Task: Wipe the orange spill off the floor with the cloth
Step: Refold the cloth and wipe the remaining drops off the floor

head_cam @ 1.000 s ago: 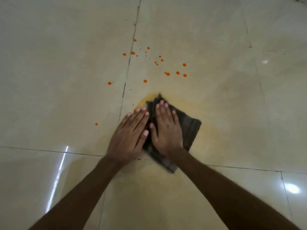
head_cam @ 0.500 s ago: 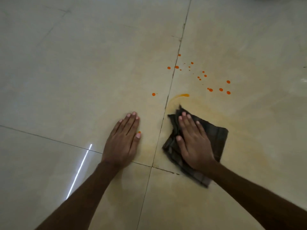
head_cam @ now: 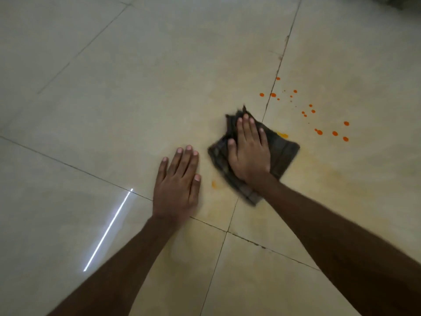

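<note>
Low on the left of the frame, a white streak of reflected light [head_cam: 107, 229] lies across the glossy tiled floor [head_cam: 114, 110]. Right of it the left hand [head_cam: 176, 181] rests flat on the tile, fingers straight and close together, pointing up the frame. A small orange smear [head_cam: 213, 184] sits between that hand and the cloth [head_cam: 282, 153], a dark checked square lying as a diamond near frame centre, with its bunched corner pointing upward and its long axis running top to bottom. The right hand [head_cam: 249, 153] presses flat on it, fingers straight and slightly spread. Scattered orange drops [head_cam: 319, 132] dot the floor to the cloth's upper right.
</note>
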